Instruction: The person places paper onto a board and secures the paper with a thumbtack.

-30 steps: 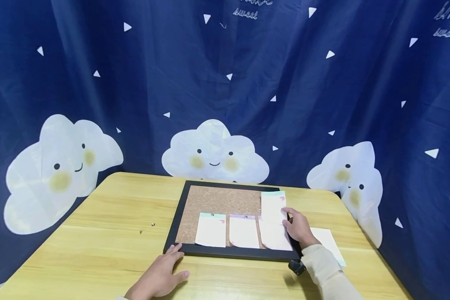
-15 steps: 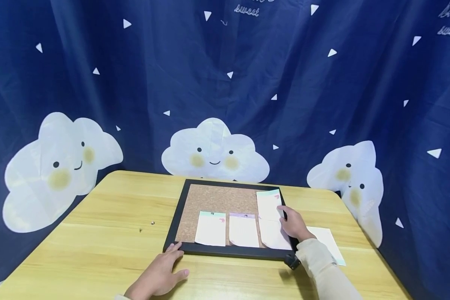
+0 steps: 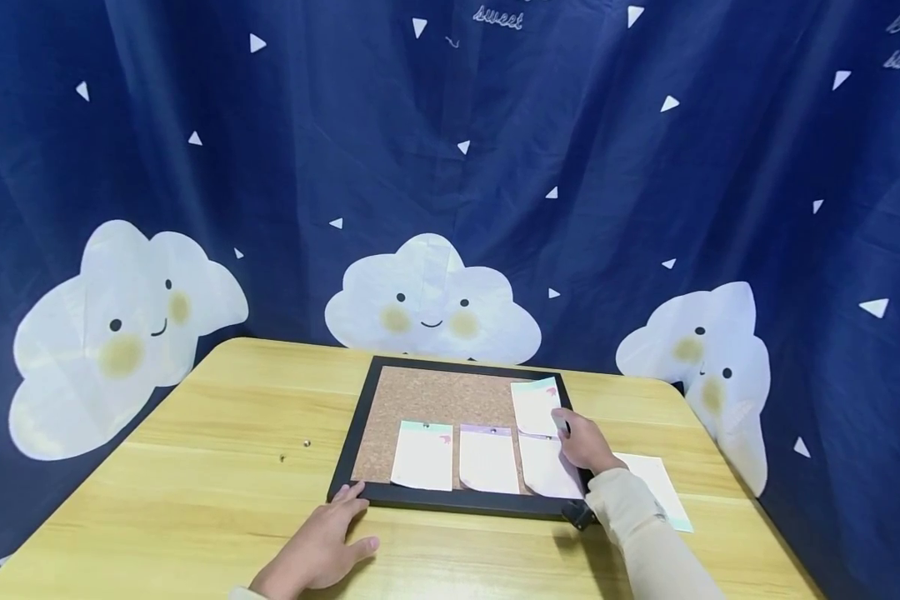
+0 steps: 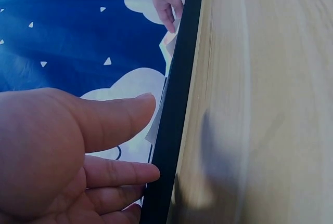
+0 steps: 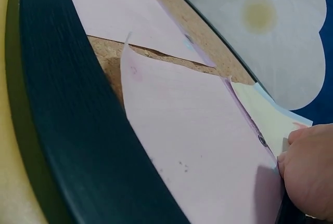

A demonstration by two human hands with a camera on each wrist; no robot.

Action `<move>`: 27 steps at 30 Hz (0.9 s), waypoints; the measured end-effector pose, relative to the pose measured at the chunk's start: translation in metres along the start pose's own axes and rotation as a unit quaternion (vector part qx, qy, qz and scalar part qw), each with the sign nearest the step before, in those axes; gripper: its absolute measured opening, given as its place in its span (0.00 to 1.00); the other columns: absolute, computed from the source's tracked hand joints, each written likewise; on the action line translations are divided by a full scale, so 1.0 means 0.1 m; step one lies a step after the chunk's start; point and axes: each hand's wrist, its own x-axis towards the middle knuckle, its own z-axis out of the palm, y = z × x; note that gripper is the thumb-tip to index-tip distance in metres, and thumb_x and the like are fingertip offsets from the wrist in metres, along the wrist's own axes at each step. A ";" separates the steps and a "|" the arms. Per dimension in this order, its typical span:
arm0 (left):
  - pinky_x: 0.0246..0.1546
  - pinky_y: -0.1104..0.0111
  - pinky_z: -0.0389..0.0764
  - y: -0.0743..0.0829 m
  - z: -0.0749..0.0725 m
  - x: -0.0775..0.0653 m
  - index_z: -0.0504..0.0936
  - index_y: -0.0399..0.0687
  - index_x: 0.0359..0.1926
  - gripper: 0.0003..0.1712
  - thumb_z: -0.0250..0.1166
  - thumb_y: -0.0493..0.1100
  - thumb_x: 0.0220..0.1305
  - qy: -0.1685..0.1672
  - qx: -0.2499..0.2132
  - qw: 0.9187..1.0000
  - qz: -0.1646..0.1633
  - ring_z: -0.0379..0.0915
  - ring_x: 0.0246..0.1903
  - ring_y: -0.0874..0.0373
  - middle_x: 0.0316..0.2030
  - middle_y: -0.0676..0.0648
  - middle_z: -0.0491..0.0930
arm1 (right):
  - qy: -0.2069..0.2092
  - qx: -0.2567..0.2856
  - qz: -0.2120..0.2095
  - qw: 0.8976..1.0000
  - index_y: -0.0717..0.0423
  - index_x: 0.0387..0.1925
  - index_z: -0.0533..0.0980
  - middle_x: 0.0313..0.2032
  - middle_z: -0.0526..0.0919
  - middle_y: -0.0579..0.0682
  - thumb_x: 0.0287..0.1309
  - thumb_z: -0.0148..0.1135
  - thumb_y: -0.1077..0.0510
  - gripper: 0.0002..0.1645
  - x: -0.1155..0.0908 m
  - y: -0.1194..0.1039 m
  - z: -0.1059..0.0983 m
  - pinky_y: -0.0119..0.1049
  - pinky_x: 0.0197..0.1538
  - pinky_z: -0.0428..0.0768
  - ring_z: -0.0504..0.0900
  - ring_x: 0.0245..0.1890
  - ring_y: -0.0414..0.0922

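Observation:
A black-framed corkboard (image 3: 442, 390) lies on the table. Along its lower half sit a green-topped note sheet (image 3: 422, 458), a purple-topped note sheet (image 3: 487, 462) and another purple-topped note sheet (image 5: 203, 125), each with a pushpin at its top edge. My right hand (image 3: 588, 442) pinches the right edge of a loose green-topped note sheet (image 3: 534, 408) above the rightmost pinned one, at the board's upper right. In the right wrist view that sheet (image 5: 265, 112) bends upward near the fingers. My left hand (image 3: 318, 546) rests its extended fingertips on the frame's lower left corner.
Two small pushpins (image 3: 307, 443) lie on the wooden table (image 3: 195, 483) left of the board. A further note sheet (image 3: 656, 487) lies right of the board, partly behind the right forearm. A blue curtain (image 3: 390, 125) with cloud prints hangs behind the table.
The right hand has moved slightly left, bringing the loose note sheet lower and fully over the board's upper right area. My left hand stays on the frame corner.

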 end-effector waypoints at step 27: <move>0.64 0.39 0.55 0.00 -0.01 -0.01 0.75 0.30 0.57 0.32 0.70 0.49 0.59 0.003 0.001 1.000 0.014 0.50 0.68 0.32 0.68 0.34 0.62 | -0.014 -0.038 0.011 0.999 0.60 0.61 0.72 0.42 0.82 0.58 0.57 0.54 0.69 0.28 0.09 -0.07 -0.06 0.57 0.52 0.76 0.79 0.48 0.58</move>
